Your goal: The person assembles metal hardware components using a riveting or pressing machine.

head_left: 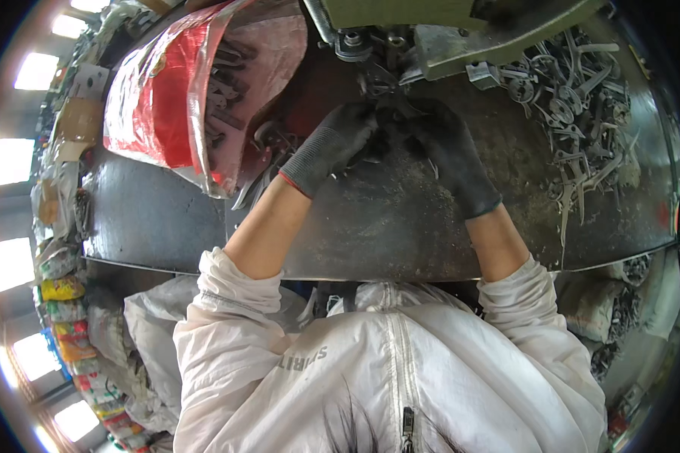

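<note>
My left hand (346, 134) and my right hand (452, 147), both in dark gloves, meet below the head of a green machine (476, 38). Their fingers close in from either side on a small grey metal part (391, 97), just under the machine's tooling (353, 47). Gloves and shadow hide much of this part, so its exact kind does not show. Close to my left wrist, several loose metal pieces (278, 142) lie at the mouth of a red and white sack (175, 98), which holds more metal pieces (223, 87).
A heap of grey metal pieces (574, 113), some with rings and long arms, spreads over the right of the dark metal table (378, 226). The table's front edge runs just before my body. Filled bags (593, 309) stand below at the right; stacked packages (72, 332) line the left.
</note>
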Demonstrator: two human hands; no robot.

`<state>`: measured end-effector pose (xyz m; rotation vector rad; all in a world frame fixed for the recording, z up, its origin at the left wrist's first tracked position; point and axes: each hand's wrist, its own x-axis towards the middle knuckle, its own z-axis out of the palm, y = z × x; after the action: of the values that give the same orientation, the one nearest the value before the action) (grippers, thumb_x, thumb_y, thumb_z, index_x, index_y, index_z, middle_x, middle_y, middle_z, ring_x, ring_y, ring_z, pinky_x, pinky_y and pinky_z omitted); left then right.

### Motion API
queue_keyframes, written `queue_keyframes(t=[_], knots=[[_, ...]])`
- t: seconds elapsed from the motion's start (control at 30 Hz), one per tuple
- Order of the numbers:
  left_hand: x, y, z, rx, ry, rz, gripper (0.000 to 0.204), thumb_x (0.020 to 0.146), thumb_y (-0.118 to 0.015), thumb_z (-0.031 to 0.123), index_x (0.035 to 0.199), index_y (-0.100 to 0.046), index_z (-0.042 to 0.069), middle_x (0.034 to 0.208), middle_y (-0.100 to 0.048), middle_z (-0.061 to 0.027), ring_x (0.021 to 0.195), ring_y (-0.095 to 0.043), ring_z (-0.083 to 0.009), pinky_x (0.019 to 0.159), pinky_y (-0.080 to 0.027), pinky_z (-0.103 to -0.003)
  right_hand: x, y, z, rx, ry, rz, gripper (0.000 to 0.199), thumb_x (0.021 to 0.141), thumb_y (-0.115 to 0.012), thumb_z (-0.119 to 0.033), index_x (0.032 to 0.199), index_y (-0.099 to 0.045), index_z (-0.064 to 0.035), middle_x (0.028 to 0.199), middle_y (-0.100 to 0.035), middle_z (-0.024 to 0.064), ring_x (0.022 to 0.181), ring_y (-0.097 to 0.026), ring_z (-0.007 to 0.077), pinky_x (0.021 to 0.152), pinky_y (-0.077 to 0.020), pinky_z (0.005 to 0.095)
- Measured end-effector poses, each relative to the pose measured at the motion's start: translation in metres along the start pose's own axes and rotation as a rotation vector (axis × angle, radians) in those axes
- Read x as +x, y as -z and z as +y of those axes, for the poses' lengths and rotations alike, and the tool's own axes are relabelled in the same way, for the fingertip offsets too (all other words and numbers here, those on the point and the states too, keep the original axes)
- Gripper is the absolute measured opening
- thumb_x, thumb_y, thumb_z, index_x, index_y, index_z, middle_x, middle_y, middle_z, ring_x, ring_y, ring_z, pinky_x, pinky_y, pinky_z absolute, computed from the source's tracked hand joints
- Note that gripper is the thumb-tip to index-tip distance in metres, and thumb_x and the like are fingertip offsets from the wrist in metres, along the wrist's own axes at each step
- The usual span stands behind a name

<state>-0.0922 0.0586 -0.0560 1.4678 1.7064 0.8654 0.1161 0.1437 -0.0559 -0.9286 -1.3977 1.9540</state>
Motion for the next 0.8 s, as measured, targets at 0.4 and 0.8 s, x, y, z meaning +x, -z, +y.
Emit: queue_keyframes(t=[0.4,0.8], knots=[[-0.05,0.181,-0.126,1.254,0.095,0.226,0.03,0.098,-0.056,0.019,0.119,-0.067,0.001,0.11,-0.069,-0.0269,0.108,-0.065,-0.0441,0.095,-0.051,-0.05,0.006,-0.005,0.011,0.069,-0.061,-0.017,0.04,0.1,-0.061,-0.006,0.138,-0.055,0.0018,0.099,-0.069,0.0077,0.074,-0.066,0.0112,0.064,-0.0566,0.0269],[-0.077,0.182,-0.123,-1.017,0.39,0.464,0.021,0.104,-0.054,0.017,0.106,-0.067,0.0,0.106,-0.07,-0.0146,0.101,-0.069,-0.0217,0.091,-0.059,-0.032,-0.027,-0.011,-0.018,-0.14,-0.128,0.026,0.038,0.101,-0.059,-0.007,0.138,-0.055,0.002,0.1,-0.071,0.0081,0.069,-0.064,0.01,0.059,-0.0513,0.0251]])
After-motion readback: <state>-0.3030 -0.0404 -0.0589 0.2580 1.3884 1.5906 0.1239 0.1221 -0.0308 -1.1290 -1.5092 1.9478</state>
